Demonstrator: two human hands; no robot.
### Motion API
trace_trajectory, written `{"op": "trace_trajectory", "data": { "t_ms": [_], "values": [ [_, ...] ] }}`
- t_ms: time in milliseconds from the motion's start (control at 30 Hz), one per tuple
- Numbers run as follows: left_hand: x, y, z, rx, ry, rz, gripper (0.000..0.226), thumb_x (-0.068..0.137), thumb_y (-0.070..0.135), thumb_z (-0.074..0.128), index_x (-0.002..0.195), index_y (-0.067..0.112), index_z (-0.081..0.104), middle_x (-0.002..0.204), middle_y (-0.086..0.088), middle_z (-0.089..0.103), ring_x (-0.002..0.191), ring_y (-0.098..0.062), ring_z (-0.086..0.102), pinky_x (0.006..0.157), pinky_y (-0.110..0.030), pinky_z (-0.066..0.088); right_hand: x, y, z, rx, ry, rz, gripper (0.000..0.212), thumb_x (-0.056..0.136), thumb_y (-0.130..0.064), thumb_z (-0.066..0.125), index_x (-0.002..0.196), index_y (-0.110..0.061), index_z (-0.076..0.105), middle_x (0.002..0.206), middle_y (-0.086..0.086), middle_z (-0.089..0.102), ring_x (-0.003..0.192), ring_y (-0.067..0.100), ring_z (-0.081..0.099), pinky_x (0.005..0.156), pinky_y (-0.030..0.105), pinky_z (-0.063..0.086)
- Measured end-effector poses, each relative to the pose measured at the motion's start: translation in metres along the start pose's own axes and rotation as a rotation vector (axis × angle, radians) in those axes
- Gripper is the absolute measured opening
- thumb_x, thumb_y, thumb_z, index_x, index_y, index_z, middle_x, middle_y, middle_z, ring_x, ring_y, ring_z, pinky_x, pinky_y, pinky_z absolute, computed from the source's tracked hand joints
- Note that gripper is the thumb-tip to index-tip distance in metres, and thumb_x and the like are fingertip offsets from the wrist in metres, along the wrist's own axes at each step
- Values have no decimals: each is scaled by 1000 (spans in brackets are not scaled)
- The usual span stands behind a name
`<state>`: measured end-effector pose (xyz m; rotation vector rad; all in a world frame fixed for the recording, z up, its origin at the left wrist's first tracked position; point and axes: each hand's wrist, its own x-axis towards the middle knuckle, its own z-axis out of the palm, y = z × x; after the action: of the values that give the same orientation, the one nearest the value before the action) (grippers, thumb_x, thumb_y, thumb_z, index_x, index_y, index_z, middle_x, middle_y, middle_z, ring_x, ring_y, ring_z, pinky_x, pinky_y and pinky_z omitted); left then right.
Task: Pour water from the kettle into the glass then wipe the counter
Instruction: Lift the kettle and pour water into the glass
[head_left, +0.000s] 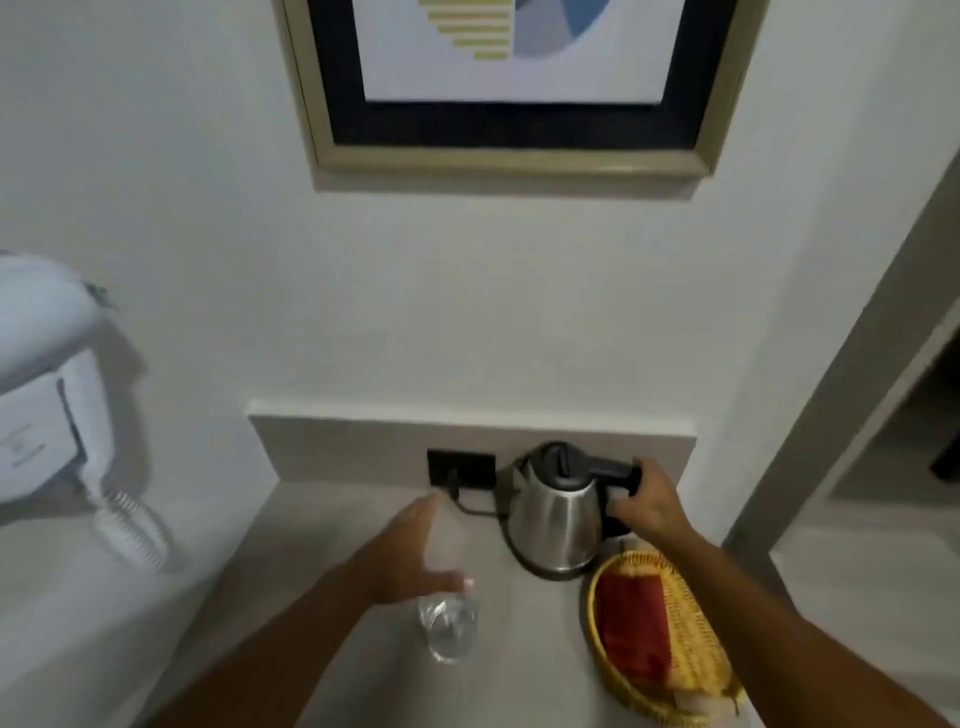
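A steel kettle (555, 512) with a black lid and handle stands on its base at the back of the grey counter (332, 649). My right hand (647, 501) is wrapped around the kettle's black handle. A clear drinking glass (448, 626) stands upright in front of the kettle, near the counter's middle. My left hand (413, 553) hovers just behind and left of the glass, fingers spread, thumb close to the rim, holding nothing. A red cloth (635, 634) lies in a yellow woven basket (691, 660) to the right of the glass.
A black wall socket (461, 467) with a plugged cord sits behind the kettle. A framed picture (511, 83) hangs above. A white wall-mounted dryer (47, 384) with a coiled cord is at the left. A doorway opens at the right.
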<state>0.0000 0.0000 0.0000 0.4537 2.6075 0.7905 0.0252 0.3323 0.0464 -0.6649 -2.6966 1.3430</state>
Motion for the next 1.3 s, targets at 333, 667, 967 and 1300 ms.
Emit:
{"op": "trace_trajectory", "data": {
  "t_ms": [333, 667, 967, 1300],
  "values": [
    [-33, -53, 96, -436, 145, -149, 104, 41, 28, 100, 134, 43, 54, 121, 19, 73, 115, 0, 68, 95, -24, 58, 54, 7, 18, -40, 78, 74, 19, 86, 4, 54, 83, -15, 60, 76, 6, 61, 87, 35, 62, 78, 43, 52],
    [-20, -58, 131, -580, 318, -164, 77, 57, 4, 97, 125, 26, 68, 114, 5, 78, 105, -1, 72, 81, -9, 55, 10, -81, 27, -513, -20, -666, 23, 75, -3, 70, 88, -19, 64, 85, 1, 56, 86, 22, 49, 77, 37, 44],
    [-19, -51, 129, -645, 239, -213, 74, 49, 4, 103, 115, 23, 73, 90, 12, 80, 79, 8, 72, 63, -5, 52, -41, -122, 33, -804, -11, -1128, 8, 84, -16, 63, 91, -20, 62, 88, 2, 53, 92, 24, 45, 86, 35, 27],
    [-16, -51, 130, -536, 197, -209, 85, 49, 24, 105, 125, 26, 67, 109, 1, 78, 103, -18, 73, 79, -19, 55, -56, -146, 31, -889, 21, -1248, 8, 84, -9, 65, 91, -12, 64, 87, 10, 56, 91, 30, 51, 89, 45, 34]
  ]
}}
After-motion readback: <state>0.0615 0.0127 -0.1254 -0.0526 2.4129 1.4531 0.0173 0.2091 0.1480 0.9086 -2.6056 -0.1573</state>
